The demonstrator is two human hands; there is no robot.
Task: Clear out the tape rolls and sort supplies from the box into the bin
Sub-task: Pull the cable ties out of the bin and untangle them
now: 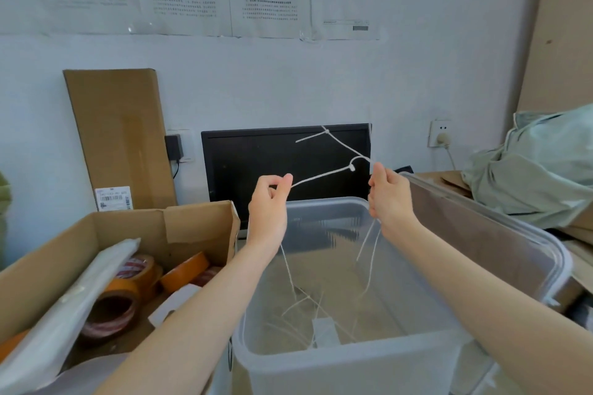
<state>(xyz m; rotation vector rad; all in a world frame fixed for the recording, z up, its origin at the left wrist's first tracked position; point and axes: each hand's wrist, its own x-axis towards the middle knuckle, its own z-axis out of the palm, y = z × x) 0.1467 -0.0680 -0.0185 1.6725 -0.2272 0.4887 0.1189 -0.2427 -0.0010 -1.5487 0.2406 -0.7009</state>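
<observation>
A thin white knotted string (324,174) stretches between my hands above the clear plastic bin (346,359). My left hand (269,202) pinches one part of it; my right hand (386,194) grips another, and a knotted end sticks up in front of the monitor. Loose ends hang down into the bin, where more white string (305,308) and a small clear piece lie on the bottom. At the left, the open cardboard box (64,244) holds orange tape rolls (186,271), a red-printed tape roll (138,266) and a brown-cored roll (112,314).
A white plastic-wrapped packet (73,295) leans across the box. A black monitor (256,163) stands behind the bin against the wall. The bin's clear lid (481,228) leans at its right. A flat carton (122,135) and a pale green bag (539,167) flank the area.
</observation>
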